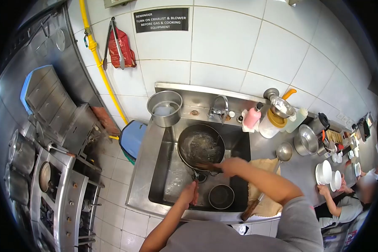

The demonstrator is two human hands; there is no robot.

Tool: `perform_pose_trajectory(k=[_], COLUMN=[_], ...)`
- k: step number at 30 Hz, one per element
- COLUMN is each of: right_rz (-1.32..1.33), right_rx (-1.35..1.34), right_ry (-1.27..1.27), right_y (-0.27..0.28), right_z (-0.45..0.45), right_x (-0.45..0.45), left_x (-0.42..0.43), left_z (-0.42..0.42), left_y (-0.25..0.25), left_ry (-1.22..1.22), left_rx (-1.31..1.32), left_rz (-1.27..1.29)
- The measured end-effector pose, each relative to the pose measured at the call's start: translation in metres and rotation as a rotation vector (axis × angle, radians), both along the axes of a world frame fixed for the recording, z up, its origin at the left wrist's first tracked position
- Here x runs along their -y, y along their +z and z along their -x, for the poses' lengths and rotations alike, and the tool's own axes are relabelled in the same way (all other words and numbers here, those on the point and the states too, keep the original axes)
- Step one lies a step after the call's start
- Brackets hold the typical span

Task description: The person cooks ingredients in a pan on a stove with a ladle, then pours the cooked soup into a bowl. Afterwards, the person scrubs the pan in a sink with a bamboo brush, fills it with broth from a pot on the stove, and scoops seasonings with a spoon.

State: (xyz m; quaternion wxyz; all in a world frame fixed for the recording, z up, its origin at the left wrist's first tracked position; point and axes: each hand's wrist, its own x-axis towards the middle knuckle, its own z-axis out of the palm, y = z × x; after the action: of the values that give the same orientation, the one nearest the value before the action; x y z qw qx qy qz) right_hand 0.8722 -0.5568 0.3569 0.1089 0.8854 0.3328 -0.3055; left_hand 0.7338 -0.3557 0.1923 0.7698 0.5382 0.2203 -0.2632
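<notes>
A dark, wet wok point(199, 143) rests tilted in the steel sink point(166, 189), under the tap point(219, 110). My left hand point(190, 194) is closed at the near end of the wok's handle, its fingers partly hidden. With my right hand point(233, 167) I grip a brown brush-like tool point(206, 166), blurred by motion, over the wok's near rim. A small dark pan point(221, 197) sits in the sink to the right of my left hand. Beside the sink, a long-handled ladle point(284, 152) lies across a tan cloth point(262, 168).
A metal pot point(164, 110) stands at the sink's back left corner. A pink soap bottle point(253, 116), a lidded tub point(271, 124) and a steel bowl point(305, 140) line the right counter. A stove point(56, 189) is at left. Another person point(344, 206) holds white bowls point(324, 172) at right.
</notes>
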Motion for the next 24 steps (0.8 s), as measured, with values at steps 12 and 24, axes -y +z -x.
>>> perform_pose_trajectory(k=[12, 24], right_rz=[-0.396, -0.618], right_rx=[-0.021, -0.008], right_ry=[-0.115, -0.496], right_y=[-0.056, -0.092], right_z=[-0.036, -0.072], right_x=[-0.026, -0.026], left_x=[-0.016, -0.031], left_z=[-0.005, -0.012], left_y=[0.001, 0.009], left_ry=[-0.056, -0.13], left_rx=[-0.03, -0.058], left_rz=[-0.046, -0.056])
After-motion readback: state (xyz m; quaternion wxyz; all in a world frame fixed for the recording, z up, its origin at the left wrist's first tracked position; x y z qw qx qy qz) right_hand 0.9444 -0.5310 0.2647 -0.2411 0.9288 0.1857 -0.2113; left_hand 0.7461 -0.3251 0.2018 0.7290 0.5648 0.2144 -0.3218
